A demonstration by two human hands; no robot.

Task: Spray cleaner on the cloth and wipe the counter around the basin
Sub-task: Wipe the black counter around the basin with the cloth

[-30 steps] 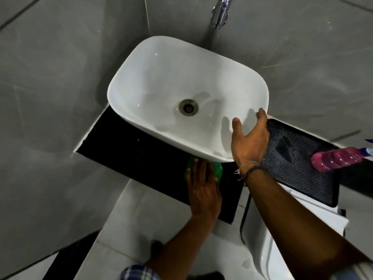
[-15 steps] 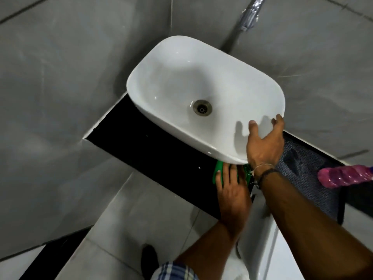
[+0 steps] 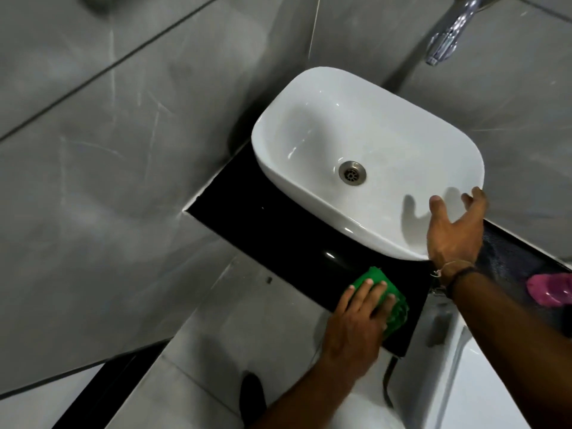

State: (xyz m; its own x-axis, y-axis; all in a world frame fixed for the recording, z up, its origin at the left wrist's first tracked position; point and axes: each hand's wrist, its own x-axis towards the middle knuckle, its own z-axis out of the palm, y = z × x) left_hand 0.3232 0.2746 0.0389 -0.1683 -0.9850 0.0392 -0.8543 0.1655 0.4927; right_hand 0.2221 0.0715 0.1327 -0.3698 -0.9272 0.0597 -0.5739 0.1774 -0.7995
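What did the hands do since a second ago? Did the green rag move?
The left hand slid the green cloth out from under the basin toward the front edge of the black counter, fingers flat on it. The right hand stayed on the basin's rim. The pink bottle stayed lying at the right.

In front of the basin [image 3: 309, 119] the black tabletop [image 3: 278, 243] strip lies bare; to the basin's right a pink bottle [image 3: 549, 292] lies in the way.

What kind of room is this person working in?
Most likely a bathroom or washroom: a white basin on a black counter, a chrome tap above it, and grey tiled walls.
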